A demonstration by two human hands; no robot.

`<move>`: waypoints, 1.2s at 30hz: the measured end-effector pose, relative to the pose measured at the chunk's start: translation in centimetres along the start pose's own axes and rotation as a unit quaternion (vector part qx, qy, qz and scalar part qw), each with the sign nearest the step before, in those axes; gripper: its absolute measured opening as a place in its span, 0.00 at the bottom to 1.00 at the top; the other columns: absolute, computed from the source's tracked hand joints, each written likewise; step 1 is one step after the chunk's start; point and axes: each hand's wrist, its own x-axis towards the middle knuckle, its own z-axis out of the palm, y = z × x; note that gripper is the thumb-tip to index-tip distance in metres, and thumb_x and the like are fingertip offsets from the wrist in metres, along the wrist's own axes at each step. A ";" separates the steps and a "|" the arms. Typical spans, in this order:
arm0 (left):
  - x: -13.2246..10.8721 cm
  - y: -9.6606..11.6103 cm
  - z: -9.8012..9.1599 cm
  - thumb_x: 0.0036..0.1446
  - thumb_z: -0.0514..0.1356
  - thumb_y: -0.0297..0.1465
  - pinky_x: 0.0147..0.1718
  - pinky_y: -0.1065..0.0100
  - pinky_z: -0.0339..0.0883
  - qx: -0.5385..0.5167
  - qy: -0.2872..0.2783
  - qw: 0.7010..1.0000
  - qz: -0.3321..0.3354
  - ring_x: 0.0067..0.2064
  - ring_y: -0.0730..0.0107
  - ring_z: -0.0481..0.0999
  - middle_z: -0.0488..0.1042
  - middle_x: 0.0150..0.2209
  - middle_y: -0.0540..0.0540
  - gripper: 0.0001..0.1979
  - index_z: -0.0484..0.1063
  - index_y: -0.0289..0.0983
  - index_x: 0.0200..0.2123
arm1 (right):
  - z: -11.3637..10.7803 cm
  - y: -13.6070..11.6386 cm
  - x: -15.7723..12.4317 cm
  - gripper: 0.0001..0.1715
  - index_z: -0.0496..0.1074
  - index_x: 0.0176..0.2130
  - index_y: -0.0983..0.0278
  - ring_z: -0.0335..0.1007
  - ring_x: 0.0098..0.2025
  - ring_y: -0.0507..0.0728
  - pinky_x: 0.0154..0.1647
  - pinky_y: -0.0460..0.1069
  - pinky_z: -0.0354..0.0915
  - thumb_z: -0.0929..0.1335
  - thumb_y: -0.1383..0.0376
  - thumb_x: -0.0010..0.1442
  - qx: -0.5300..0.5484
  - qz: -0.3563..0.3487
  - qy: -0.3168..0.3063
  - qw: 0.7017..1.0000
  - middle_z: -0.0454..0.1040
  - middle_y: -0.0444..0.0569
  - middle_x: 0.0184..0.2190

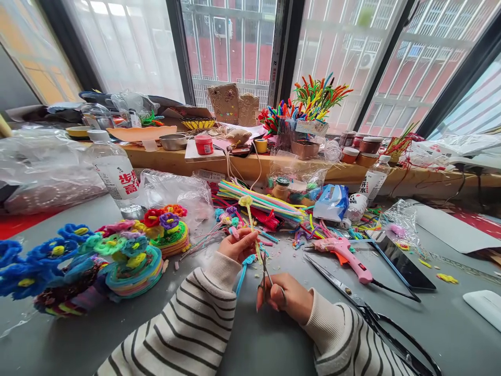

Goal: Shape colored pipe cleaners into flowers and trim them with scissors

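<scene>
Trimming is apparently occurring — left hand point(239, 244) pinching stem point(250, 218), right hand point(287, 296) gripping scissors point(265, 269) — next cut likely requiring steady alignment.

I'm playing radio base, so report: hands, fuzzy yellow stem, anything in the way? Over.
Left hand pinching the fuzzy yellow stem, nearly upright. Right hand holding small scissors near stem's lower end. Pink glue gun to the right, out of the way.

Yellow stem point(250, 215): fuzzy, knob-topped, slightly tilted in your left hand point(236, 246).
Scissors point(265, 269): metal, blades up, in your right hand point(288, 295).
</scene>
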 end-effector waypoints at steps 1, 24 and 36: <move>0.1 0.0 0.0 0.26 0.67 0.27 0.17 0.81 0.63 -0.001 0.000 1.000 -0.003 0.17 0.81 0.68 0.70 0.15 0.52 0.12 0.70 0.32 0.20 | 0.0 -0.1 -0.1 0.42 0.68 0.21 0.70 0.48 0.15 0.46 0.16 0.43 0.45 0.50 0.38 0.44 -0.010 -0.002 -0.015 1.000 0.54 0.40 0.12; -0.2 0.0 0.1 0.35 0.63 0.23 0.19 0.81 0.65 -0.021 0.000 1.000 0.002 0.19 0.80 0.71 0.72 0.17 0.51 0.06 0.70 0.33 0.23 | 0.0 0.2 0.0 0.35 0.65 0.14 0.68 0.50 0.16 0.47 0.17 0.44 0.46 0.58 0.40 0.41 0.011 0.004 0.012 1.000 0.58 0.42 0.11; -0.3 0.3 0.5 0.42 0.57 0.18 0.18 0.82 0.65 -0.068 0.052 0.996 0.017 0.19 0.80 0.71 0.72 0.17 0.52 0.06 0.68 0.33 0.21 | 0.1 0.1 0.2 0.30 0.55 0.10 0.65 0.48 0.14 0.46 0.16 0.43 0.46 0.63 0.42 0.38 0.039 0.049 0.110 0.992 0.57 0.41 0.09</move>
